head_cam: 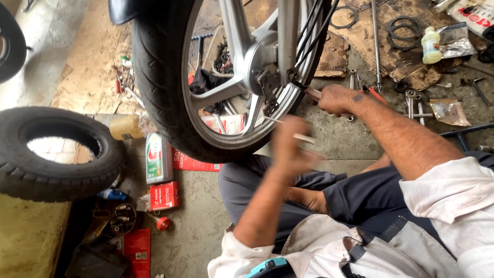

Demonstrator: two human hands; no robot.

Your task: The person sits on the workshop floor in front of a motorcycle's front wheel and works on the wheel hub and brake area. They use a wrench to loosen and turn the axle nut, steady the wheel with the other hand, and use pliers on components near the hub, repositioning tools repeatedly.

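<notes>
A motorcycle wheel (170, 77) with a black tyre and silver alloy spokes stands upright in front of me. Its hub (262, 56) carries a small bracket at the centre. My right hand (337, 99) grips a tool with a red handle (314, 93) whose tip points at the hub's bracket. My left hand (290, 144) is blurred, below the rim, closed on a thin pale rod or tool (303, 138). I sit on the concrete floor with my legs folded under the wheel.
A loose black tyre (56, 154) lies at the left. An oil can (158, 157), red boxes (164, 195) and small parts sit beneath the wheel. Wrenches (411, 103), a long rod (376, 46), black gasket rings (404, 28) and a white bottle (431, 45) lie at the upper right.
</notes>
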